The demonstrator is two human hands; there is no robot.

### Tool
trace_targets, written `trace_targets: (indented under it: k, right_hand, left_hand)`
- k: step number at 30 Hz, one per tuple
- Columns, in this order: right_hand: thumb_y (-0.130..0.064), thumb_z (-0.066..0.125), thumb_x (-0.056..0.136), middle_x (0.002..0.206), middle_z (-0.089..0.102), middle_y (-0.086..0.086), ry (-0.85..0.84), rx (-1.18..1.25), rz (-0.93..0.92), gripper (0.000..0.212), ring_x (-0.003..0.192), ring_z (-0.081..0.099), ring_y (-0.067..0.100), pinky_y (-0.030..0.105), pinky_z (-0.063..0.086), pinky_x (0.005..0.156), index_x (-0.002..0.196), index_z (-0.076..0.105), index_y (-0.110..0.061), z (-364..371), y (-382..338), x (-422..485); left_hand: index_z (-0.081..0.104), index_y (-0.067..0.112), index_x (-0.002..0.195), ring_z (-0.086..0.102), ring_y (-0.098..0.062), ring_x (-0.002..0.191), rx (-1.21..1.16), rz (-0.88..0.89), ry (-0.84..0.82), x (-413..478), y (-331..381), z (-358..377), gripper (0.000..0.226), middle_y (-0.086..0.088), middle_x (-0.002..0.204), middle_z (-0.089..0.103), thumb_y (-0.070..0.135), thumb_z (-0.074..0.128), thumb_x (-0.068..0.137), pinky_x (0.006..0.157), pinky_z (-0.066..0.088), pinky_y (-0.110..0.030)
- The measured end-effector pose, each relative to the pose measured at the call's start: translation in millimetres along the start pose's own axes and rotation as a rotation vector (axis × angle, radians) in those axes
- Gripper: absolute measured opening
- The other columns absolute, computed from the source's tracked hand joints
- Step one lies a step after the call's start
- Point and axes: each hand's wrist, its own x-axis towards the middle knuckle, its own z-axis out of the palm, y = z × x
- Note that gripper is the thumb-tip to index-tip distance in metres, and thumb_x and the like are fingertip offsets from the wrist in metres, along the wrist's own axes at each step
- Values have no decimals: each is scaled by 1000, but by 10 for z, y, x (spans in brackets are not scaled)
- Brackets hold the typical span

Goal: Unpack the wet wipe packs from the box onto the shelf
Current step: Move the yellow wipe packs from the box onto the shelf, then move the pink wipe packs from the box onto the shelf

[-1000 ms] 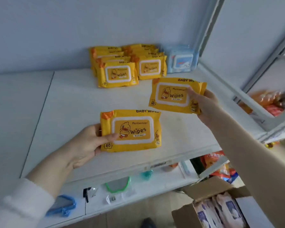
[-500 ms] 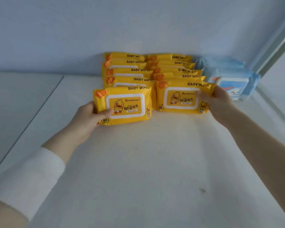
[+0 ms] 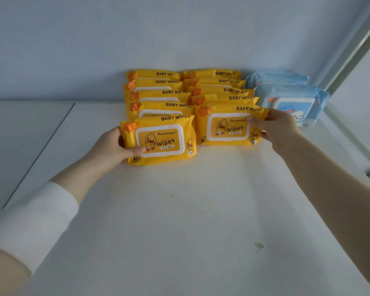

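Observation:
Two rows of yellow baby-wipe packs (image 3: 158, 95) stand upright at the back of the white shelf (image 3: 179, 221), against the wall. My left hand (image 3: 113, 146) grips the left edge of a yellow pack (image 3: 165, 139) standing at the front of the left row. My right hand (image 3: 278, 129) holds the right edge of another yellow pack (image 3: 224, 127) at the front of the right row; it rests against the packs behind. The box is out of view.
Pale blue wipe packs (image 3: 291, 101) stand at the right of the yellow rows, by the shelf's corner post (image 3: 355, 50). A seam (image 3: 41, 152) splits the shelf board on the left. The blue-grey wall closes the back.
Both hands carried their packs from near the shelf's front edge to the back and set them at the front of the two rows. The view moved closer, and the box dropped out of sight.

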Motion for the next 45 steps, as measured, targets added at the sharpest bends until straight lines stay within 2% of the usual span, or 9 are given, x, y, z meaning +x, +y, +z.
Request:
trace_targets:
  k: [5,9,15,17,20,26,29,37,45]
  right_hand:
    - [-11,70,81,98,66,2,8,13,25,17,100,64,24,42,52,93,96,63,-15,18,-5,-13]
    - [-13,69,82,104,66,4,10,-1,44,17,102,64,25,43,51,93,97,62,-16,12,-11,-3]
    - [-21,66,86,111,61,4,92,-117,-25,33,104,59,22,34,51,86,116,57,-12,75,0,-83]
    - [-27,67,85,124,57,6,182,-226,-63,51,107,54,20,31,47,82,129,47,-12,95,-21,-171]
    - [-27,67,84,139,42,11,278,-505,-186,68,128,40,26,37,34,104,141,32,-14,65,-98,-407]
    - [-29,55,91,152,23,12,233,-1272,-360,71,142,17,29,40,19,114,148,17,-13,-186,-54,-1368]
    - [-34,49,94,154,19,10,208,-1384,-202,69,145,10,27,42,13,117,149,14,-12,-379,99,-1946]
    - [-39,43,95,156,15,8,272,-1472,166,67,146,6,28,48,9,117,149,13,-14,-1495,644,-3604]
    - [-38,44,95,155,18,10,310,-1364,592,68,145,8,31,53,11,116,149,11,-12,-2674,1937,-5101]
  left_hand:
    - [49,23,118,59,-19,107,49,15,-83,14,19,-5,61,8,108,62,9,79,67,95,48,-41]
    - [49,37,101,58,-19,107,90,30,-47,11,33,2,53,17,101,59,13,81,65,94,49,-43]
    - [44,9,124,58,-24,105,255,28,69,-5,57,40,72,-4,118,59,24,83,65,89,48,-39]
    - [38,5,128,57,-29,107,313,32,112,-54,110,40,81,-11,120,56,25,84,64,87,46,-39]
    - [32,4,138,46,-35,120,509,154,192,-141,234,-18,97,-19,131,46,30,85,61,99,38,-44]
    - [25,10,145,23,-37,138,1204,692,96,-543,847,102,81,-18,150,24,40,65,82,109,22,-46]
    - [15,9,147,8,-36,144,1391,815,-32,-917,1144,497,76,-18,155,14,45,50,90,115,12,-44]
    - [31,7,140,19,-30,142,1333,1241,-318,-2446,1620,1967,65,-17,148,31,47,47,91,112,20,-40]
    - [28,9,142,23,-29,141,1226,1334,-629,-3844,1220,3512,65,-13,148,33,45,46,92,113,22,-42]
